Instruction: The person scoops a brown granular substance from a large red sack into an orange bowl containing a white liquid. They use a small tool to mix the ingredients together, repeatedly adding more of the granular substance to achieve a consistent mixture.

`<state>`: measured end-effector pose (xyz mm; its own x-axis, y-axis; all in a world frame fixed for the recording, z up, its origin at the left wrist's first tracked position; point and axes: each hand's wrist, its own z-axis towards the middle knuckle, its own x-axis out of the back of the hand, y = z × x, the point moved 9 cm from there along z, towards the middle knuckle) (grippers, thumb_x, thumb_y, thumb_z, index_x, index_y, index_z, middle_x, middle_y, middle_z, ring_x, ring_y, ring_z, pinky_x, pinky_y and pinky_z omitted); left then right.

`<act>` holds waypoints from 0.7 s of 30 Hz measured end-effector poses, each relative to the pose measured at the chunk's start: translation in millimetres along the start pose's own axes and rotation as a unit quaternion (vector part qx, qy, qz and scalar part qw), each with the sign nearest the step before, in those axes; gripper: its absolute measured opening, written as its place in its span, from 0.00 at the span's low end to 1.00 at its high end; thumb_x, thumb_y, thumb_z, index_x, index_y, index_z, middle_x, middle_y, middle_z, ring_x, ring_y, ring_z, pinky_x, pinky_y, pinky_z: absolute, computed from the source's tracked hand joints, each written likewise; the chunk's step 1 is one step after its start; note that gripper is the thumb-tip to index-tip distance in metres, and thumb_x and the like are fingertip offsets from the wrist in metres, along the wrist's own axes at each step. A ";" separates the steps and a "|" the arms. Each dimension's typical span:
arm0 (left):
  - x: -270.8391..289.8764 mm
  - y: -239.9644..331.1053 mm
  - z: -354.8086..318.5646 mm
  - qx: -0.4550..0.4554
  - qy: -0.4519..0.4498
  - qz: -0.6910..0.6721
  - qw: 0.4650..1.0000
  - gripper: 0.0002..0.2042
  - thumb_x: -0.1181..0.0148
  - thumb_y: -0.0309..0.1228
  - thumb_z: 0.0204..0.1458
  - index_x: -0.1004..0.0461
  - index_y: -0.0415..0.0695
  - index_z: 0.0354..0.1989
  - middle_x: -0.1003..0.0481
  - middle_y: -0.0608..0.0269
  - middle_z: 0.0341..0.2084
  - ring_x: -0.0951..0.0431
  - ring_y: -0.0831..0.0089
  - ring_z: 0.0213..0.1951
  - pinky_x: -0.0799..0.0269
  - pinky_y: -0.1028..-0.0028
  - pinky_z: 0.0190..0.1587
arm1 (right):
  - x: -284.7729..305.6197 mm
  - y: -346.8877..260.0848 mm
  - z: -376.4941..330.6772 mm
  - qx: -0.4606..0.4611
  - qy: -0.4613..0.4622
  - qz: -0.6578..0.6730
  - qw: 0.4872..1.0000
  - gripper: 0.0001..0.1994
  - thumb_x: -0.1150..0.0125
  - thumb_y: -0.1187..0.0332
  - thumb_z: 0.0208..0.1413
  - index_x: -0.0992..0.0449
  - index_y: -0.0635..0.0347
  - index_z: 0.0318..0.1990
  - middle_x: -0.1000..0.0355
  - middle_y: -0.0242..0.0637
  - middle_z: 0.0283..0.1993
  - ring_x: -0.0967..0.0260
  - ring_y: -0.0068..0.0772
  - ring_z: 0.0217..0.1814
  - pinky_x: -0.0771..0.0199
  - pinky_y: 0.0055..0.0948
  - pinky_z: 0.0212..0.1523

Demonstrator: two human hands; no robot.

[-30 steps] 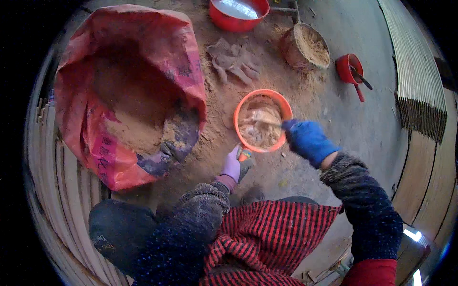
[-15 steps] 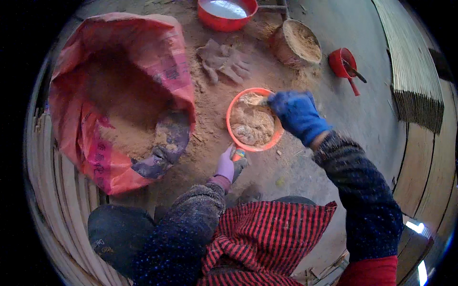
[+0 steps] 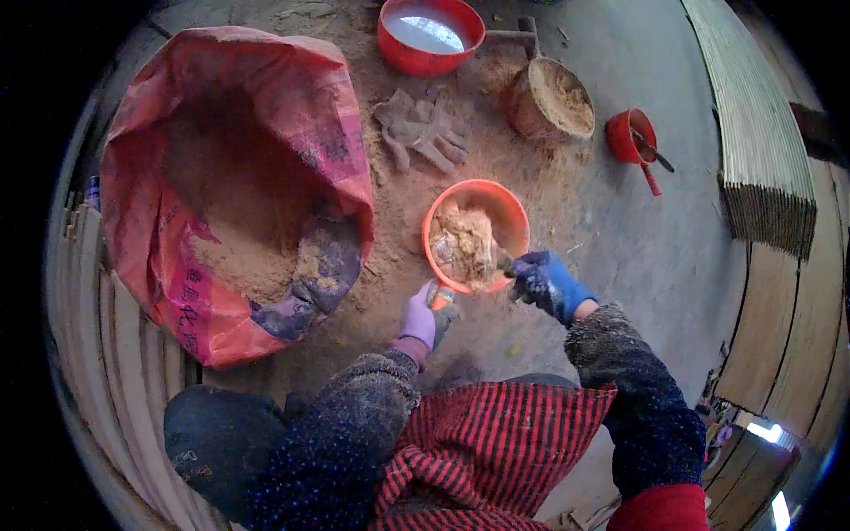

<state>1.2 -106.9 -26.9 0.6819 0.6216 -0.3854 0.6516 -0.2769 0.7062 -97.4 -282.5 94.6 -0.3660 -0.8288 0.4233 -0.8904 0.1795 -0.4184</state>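
Observation:
An orange dipper (image 3: 519, 212), round with a short handle, holds a lumpy tan-and-whitish mixture (image 3: 462, 239) heaped toward its left side. My left hand (image 3: 425, 320), in a purple and grey glove, is closed round the dipper's handle at the near side. My right hand (image 3: 551, 283), in a blue glove with dark fingers, grips a stirring tool (image 3: 504, 264) whose far end is in the mixture at the dipper's lower right. Motion and mixture hide the tool's exact shape.
A large red sack (image 3: 239, 53) of tan powder stands open at left. Beyond the dipper lie a dusty glove (image 3: 423, 133), a red basin (image 3: 421, 64) of whitish liquid, and a pot (image 3: 522, 102) of powder. A red dipper (image 3: 624, 142) and corrugated sheets (image 3: 766, 133) are at right.
My right hand has come down toward me, bringing the tool from the dipper's upper right to its lower right. The mixture is bunched more to the left. My left hand keeps its hold.

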 end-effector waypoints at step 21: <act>17.8 -11.3 -1.9 -0.043 0.016 0.046 0.998 0.23 0.35 0.21 0.44 0.29 0.39 0.53 0.26 0.70 0.35 0.29 0.81 0.32 0.31 0.77 0.31 | 2.6 -42.0 -8.4 0.084 0.055 0.017 0.995 0.14 0.45 0.61 0.57 0.23 0.64 0.34 0.27 0.35 0.23 0.29 0.24 0.21 0.31 0.26 0.23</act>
<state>5.3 -91.3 -40.6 0.7252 0.6206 -0.2984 0.5555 -0.2711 0.7861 -63.3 -287.7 120.0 -0.4310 -0.7586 0.4887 -0.8222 0.1070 -0.5590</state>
